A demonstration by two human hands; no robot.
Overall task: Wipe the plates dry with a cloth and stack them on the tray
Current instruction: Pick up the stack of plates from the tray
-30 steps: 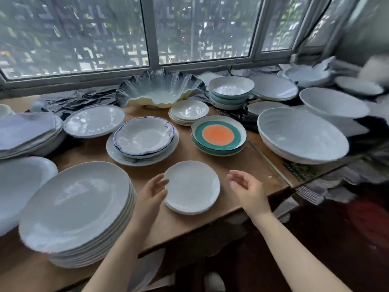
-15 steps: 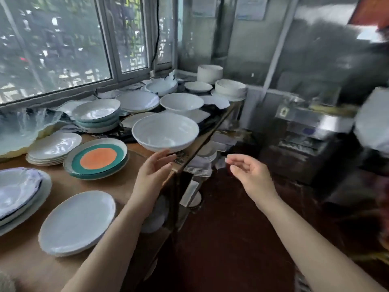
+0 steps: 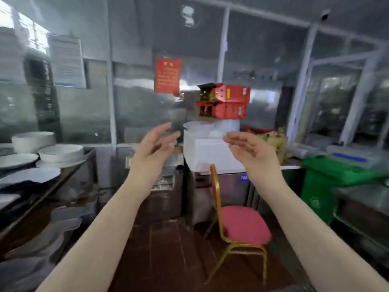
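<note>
**Turned away from the plates, both hands empty**

The view has swung right within the last second: a moment ago it looked down on a counter crowded with plates, and now it faces the room. What remains of the plates [image 3: 20,160] sits at the 9 o'clock edge, white dishes and bowls stacked on the counter [image 3: 69,172], blurred by the turn. No cloth and no tray can be made out anywhere.

At centre, the left hand [image 3: 154,144] is raised at about 11 o'clock from the middle of the frame, fingers loosely spread, its grip released and holding nothing. The right hand [image 3: 250,146] hangs level with it at about 1 o'clock, fingers relaxed and slightly bent, its grip likewise released. The hands stay empty as they were, well apart from any plate.

Behind them stand a white box [image 3: 212,153] and red cartons [image 3: 228,102]; below, at 5 o'clock, a chair with a pink seat [image 3: 245,226]; at 3 o'clock a green bin [image 3: 322,186].

For the task this reads as a step not yet begun: no plate is in hand, and the turn is probably a search for the cloth or tray.
</note>
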